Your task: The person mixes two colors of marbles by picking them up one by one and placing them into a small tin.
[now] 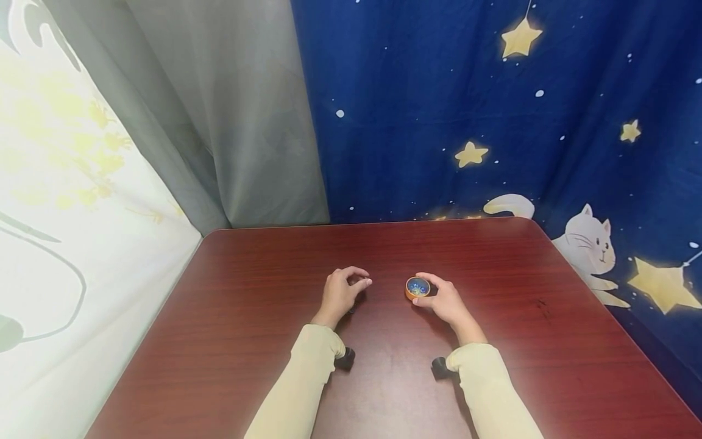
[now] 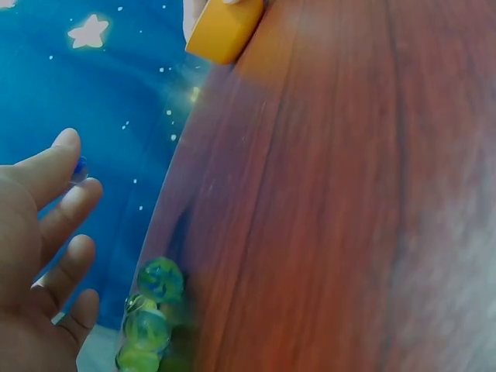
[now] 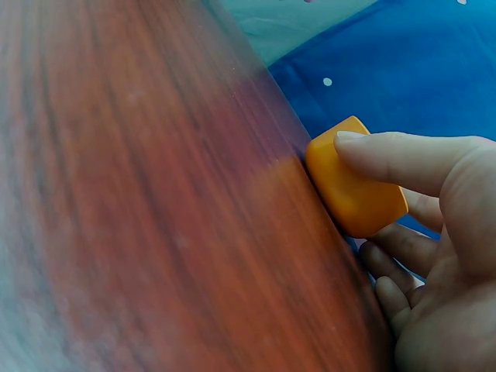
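Forearms in pale-yellow sleeves (image 1: 298, 378) reach forward over the reddish-brown, wood-grained surface (image 1: 247, 292). The person's left hand (image 1: 337, 296) hovers, thumb and forefinger pinching a small blue glassy marble (image 2: 80, 170), its other fingers loosely bent, near clustered green-and-blue glass marbles (image 2: 147, 328). The right hand (image 1: 446, 302) curls thumb and fingers round a small round orange cup (image 1: 409, 294) on the surface, bluish marbles (image 1: 418, 287) inside.

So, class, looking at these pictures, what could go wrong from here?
The left hand only pinches the small blue glassy ball, so it might slip out. The loose green-and-blue glassy marbles near that hand could roll away if brushed. The round orange container has shiny blue pieces inside; if the right hand tips it, they may spill.
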A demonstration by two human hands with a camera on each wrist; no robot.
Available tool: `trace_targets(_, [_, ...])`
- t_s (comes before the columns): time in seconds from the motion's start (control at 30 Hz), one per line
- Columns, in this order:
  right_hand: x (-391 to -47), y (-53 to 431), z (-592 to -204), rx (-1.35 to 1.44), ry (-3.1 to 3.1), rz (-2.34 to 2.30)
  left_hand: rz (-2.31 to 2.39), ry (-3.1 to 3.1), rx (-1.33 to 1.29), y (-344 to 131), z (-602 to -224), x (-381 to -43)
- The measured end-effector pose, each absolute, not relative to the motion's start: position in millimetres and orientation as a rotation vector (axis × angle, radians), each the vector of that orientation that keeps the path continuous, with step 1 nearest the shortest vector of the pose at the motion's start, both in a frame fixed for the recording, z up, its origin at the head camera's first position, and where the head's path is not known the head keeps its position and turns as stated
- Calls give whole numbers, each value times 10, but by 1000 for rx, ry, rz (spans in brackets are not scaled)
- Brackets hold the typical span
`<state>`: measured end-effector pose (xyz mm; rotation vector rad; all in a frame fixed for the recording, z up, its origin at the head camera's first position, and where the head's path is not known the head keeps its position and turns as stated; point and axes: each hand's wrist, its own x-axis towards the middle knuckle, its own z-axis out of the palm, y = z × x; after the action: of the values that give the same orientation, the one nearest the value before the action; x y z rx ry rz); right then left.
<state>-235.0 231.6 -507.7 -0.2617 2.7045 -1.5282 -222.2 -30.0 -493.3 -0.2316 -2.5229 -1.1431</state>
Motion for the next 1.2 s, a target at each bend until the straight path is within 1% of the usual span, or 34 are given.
trace_targets(0.33, [-2350,2301,-5081,-250,2695,-1532,-1181,-2509,-232,-151,-4943,-2223])
trace_targets(0.6, [-2350,2298,-5074,-249,2693,-1532,-1159,-2464,-282,-66,-4958,-2205])
trace_targets(0.83, [-2351,2299,-5076,-238,2686,-1526,-1192,-2515,-234,30,-4978,-2193])
trace_targets(1.2, [-2356,2312,-5082,-261,2695,-1514,-1254,-2531,-228,179,-4987,-2167])
